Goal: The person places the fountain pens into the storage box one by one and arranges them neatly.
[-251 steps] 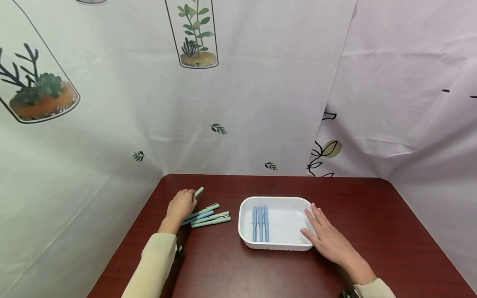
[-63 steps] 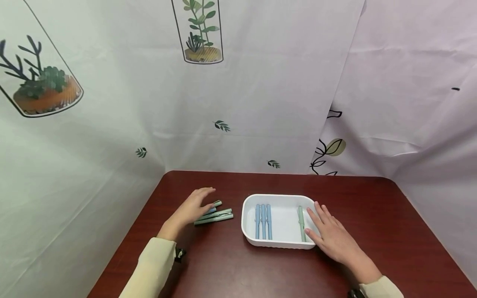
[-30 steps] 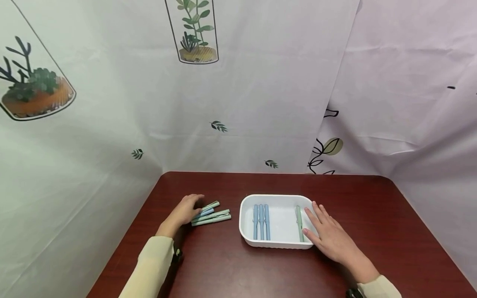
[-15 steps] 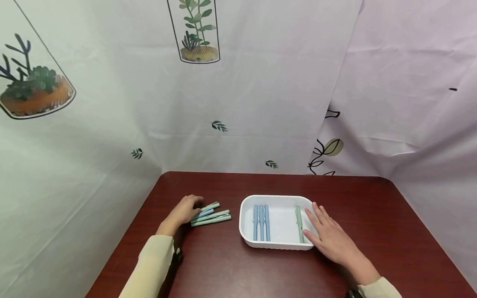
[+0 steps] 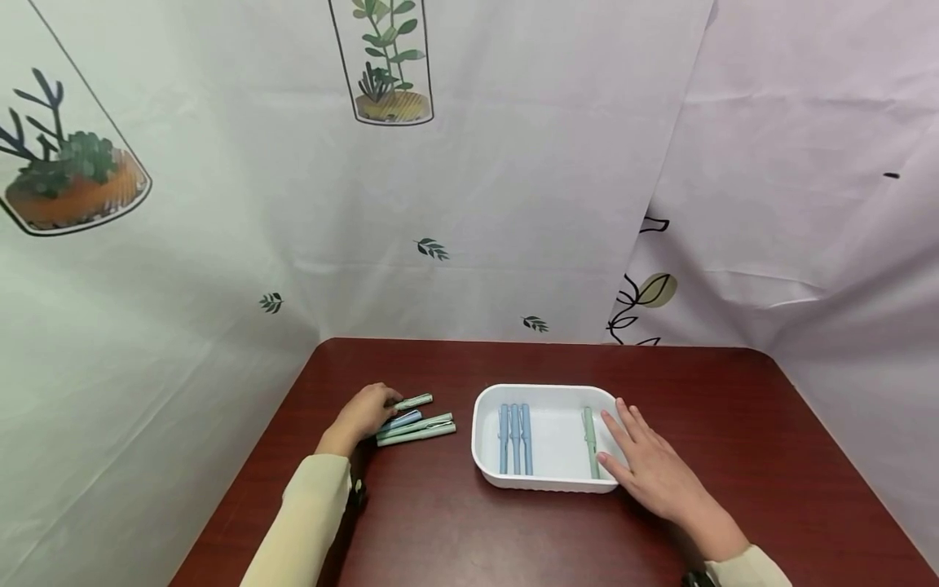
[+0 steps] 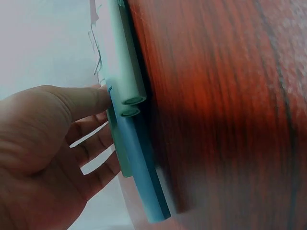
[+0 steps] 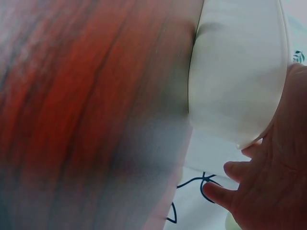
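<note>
My left hand (image 5: 363, 412) pinches a light green pen (image 5: 415, 401) at the back of a small pile, thumb on the near side and fingers beyond. In the left wrist view that green pen (image 6: 123, 163) is mostly hidden behind a blue pen (image 6: 146, 177). Close in front on the table lie the blue pen (image 5: 403, 420) and two more green pens (image 5: 418, 434). My right hand (image 5: 653, 469) rests, fingers spread, at the right rim of a white tray (image 5: 553, 484). Inside the tray, three blue pens (image 5: 516, 440) lie side by side at the left and one green pen (image 5: 591, 440) at the right.
The dark red wooden table (image 5: 469, 538) has its back edge against a pale curtain (image 5: 499, 179) printed with plants. The tray stands right of the pen pile, with a stretch of tabletop between.
A green pen has come to lie in the tray's right side since the oldest frame. My left hand returned to the pile; in the last half second its green pen shifted apart from the blue one.
</note>
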`<action>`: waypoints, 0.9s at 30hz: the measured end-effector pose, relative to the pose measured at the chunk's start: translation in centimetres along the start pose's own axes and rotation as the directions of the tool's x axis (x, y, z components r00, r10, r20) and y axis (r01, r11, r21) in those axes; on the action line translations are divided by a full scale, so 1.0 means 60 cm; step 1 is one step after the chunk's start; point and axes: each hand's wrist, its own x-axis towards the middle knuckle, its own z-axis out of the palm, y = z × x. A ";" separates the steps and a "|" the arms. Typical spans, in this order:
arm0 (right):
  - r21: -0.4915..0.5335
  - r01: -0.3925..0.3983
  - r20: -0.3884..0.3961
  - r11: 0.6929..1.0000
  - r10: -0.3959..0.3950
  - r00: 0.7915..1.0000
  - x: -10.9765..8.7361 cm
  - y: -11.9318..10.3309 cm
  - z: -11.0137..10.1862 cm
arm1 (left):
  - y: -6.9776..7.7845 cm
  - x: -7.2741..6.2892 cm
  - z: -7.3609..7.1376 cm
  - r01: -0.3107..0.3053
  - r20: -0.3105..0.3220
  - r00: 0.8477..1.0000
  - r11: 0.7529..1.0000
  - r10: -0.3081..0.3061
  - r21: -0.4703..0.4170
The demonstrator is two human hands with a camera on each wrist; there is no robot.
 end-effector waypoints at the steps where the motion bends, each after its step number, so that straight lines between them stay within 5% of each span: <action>1: 0.000 0.001 -0.001 1.000 -0.001 1.000 0.000 0.000 0.000 | 0.000 0.000 0.000 0.005 -0.008 1.000 1.000 -0.005 0.005; 6: 0.007 0.004 -0.002 1.000 -0.004 1.000 0.000 -0.001 -0.002 | 0.005 -0.002 -0.006 0.065 -0.050 0.997 0.997 -0.067 -0.038; 18: 0.012 -0.002 0.007 1.000 0.002 1.000 0.000 -0.002 -0.003 | 0.050 -0.010 -0.040 0.094 -0.114 0.987 0.977 -0.117 -0.191; 23: 0.013 -0.007 0.015 1.000 0.007 1.000 0.001 0.000 -0.002 | 0.081 -0.019 -0.052 0.092 -0.101 0.985 0.925 -0.139 -0.370; 27: 0.016 -0.005 0.012 1.000 0.005 1.000 0.002 0.000 -0.002 | 0.098 -0.028 -0.054 0.081 -0.068 0.989 0.855 -0.134 -0.512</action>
